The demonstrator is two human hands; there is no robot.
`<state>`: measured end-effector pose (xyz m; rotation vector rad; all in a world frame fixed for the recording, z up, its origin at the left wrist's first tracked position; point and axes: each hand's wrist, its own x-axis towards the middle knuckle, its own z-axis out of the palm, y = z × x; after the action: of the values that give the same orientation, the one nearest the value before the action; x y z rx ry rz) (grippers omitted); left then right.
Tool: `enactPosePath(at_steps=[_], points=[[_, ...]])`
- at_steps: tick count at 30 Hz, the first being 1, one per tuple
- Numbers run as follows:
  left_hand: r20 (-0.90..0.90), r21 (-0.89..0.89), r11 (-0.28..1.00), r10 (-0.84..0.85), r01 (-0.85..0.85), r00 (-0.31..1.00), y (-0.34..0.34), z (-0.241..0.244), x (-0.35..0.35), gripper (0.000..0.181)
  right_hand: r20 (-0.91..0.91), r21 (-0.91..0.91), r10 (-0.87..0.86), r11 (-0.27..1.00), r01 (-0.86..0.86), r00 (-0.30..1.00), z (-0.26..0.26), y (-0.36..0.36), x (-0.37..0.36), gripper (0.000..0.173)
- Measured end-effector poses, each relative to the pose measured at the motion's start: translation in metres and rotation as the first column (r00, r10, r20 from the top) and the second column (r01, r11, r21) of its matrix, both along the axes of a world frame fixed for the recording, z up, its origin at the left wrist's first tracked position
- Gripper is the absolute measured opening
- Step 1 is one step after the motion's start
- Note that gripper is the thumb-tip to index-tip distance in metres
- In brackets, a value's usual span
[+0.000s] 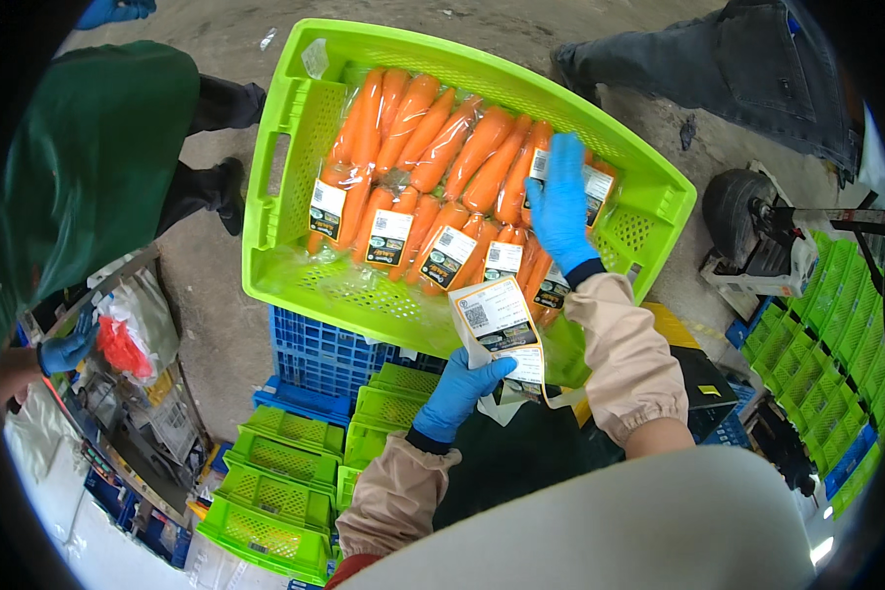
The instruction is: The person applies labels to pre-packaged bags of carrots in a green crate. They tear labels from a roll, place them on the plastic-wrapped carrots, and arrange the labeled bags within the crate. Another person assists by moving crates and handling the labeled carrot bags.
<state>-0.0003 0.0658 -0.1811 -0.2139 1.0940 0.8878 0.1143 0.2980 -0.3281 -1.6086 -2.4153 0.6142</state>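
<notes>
A green plastic crate (pixel 442 51) holds bags of carrots (pixel 431 140) in clear film, packed in two rows. Several bags bear a printed label (pixel 389 237). My left hand (pixel 461 391), in a blue glove, grips a strip of printed labels (pixel 498 313) over the crate's near edge. My right hand (pixel 564 203), gloved too, lies flat with its fingers extended on a bag at the right of the crate, partly covering that bag's label. Whether anything is under its palm is hidden.
Stacked green crates (pixel 280 472) and a blue crate (pixel 317 354) stand below at left. A person in a green apron (pixel 96 162) is at left, with a gloved hand (pixel 70 346); another person's legs (pixel 700 74) are at upper right. More green crates (pixel 804 354) stand at right, near a wheel (pixel 737 214).
</notes>
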Motion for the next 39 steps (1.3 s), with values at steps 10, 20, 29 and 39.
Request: enactPosePath(at_steps=[10,20,29,39], points=[[-0.094,0.051,0.996,-0.073,0.078,0.993,0.011,-0.005,0.005,0.036,-0.502,-0.854,-0.406,0.370,-0.365,0.764,0.147,-0.004,0.005,0.044],[-0.351,0.334,0.940,0.187,-0.064,0.917,0.059,0.031,-0.014,0.042,-0.492,-0.670,-0.072,0.668,-0.325,0.868,0.246,-0.021,-0.008,0.023],[-0.071,0.233,0.950,0.230,-0.208,0.971,0.026,-0.005,0.017,0.025,-0.517,-0.747,-0.185,0.574,-0.335,0.836,0.174,0.032,-0.035,0.035],[-0.264,0.268,0.926,0.335,-0.265,0.905,0.036,-0.016,-0.032,0.025,-0.310,-0.858,-0.114,0.460,-0.227,0.944,0.188,-0.040,-0.041,0.018]])
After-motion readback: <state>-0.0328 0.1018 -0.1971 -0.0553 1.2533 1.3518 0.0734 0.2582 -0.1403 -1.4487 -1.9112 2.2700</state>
